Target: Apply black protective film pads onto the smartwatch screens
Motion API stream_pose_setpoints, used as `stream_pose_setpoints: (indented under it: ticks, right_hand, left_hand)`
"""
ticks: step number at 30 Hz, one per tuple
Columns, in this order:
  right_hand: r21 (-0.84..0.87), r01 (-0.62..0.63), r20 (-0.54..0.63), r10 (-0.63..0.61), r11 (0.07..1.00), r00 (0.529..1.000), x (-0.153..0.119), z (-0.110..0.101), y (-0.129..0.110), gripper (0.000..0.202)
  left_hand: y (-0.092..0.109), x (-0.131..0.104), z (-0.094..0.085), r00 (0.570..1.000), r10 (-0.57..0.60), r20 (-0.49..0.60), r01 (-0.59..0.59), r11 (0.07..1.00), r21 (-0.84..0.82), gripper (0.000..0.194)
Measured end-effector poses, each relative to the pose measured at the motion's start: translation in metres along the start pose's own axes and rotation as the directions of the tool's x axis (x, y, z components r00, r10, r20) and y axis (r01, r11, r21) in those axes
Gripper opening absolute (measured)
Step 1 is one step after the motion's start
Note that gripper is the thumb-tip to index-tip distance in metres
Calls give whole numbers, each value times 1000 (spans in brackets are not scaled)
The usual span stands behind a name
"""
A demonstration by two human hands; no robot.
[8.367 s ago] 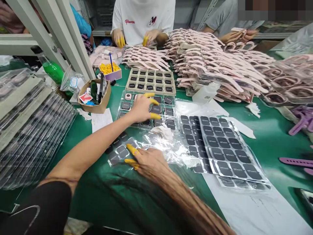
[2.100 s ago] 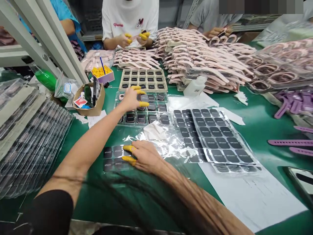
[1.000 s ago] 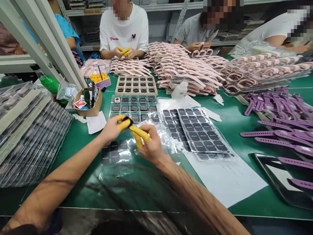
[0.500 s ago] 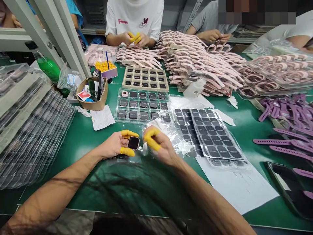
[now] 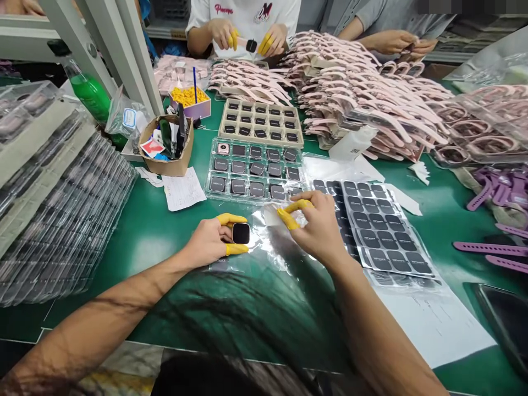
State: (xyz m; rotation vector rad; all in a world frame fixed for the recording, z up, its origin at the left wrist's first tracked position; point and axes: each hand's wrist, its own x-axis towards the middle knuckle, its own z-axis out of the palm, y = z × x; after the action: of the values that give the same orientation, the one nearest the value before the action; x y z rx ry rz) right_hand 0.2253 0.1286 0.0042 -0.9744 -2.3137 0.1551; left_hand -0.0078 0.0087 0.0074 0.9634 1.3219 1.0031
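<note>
My left hand (image 5: 214, 239), with yellow finger cots on its thumb and a finger, holds a smartwatch body (image 5: 241, 234) by its edges. The watch has a black screen facing up and a light metal rim. To the right, my right hand (image 5: 315, 223) is closed in a pinch, also in yellow finger cots. At its fingertips is a whitish wipe-like piece (image 5: 271, 214), above crumpled clear plastic film (image 5: 284, 247). Beyond the hands lies a clear blister tray (image 5: 210, 190) of square black pieces, with one pink-rimmed watch (image 5: 223, 148) in its far left pocket.
Sheets of black square stickers (image 5: 378, 225) lie right, over white paper (image 5: 437, 324). Stacked clear trays (image 5: 61, 220) stand left. A cardboard box (image 5: 167, 157), beige tray (image 5: 260, 121), pink straps (image 5: 363, 93) and a phone (image 5: 503, 324) surround the area. Co-workers' hands (image 5: 247, 41) are across the table.
My right hand has moved away from the watch, to the right, with the whitish piece at its fingertips. My left hand still holds the watch. The camera view has shifted.
</note>
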Motion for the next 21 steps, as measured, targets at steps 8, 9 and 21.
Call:
stream_pose_setpoints:
  ticks: [8,9,21]
  right_hand:
    - [220,311,60,-331,924,942,-6,22,-52,13]
    - [215,300,55,-318,930,947,-6,23,-51,9]
    - [353,196,35,-222,915,974,-9,38,-47,12]
  left_hand:
    - [1,-2,2,998,48,-31,-45,994,98,48]
    - [1,-2,2,999,21,-26,-20,998,66,52]
    - [-8,3,3,994,63,-88,-51,990,131,47]
